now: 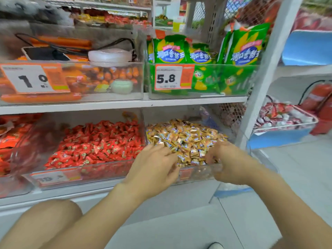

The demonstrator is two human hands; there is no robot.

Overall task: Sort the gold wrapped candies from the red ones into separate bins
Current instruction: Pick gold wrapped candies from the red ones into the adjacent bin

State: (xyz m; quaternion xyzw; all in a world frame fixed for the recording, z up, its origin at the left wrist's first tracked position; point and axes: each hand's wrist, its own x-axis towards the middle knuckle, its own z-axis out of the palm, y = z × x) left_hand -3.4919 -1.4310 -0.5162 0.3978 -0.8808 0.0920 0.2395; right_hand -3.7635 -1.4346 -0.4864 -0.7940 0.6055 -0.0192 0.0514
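White shop shelving [107, 103] carries clear bins on two levels. On the lower level, the gold candies [185, 139] fill a clear bin [197, 172]; just left of that bin, a second clear bin [100, 170] holds the red candies [100, 142]. Both hands reach over the gold bin's front edge: the left hand [154, 168] rests on its left corner, fingers curled, and the right hand [226, 159] digs its fingertips into the gold heap. Whether either pinches a candy I cannot tell. Above the gold bin stand green snack bags [203, 54].
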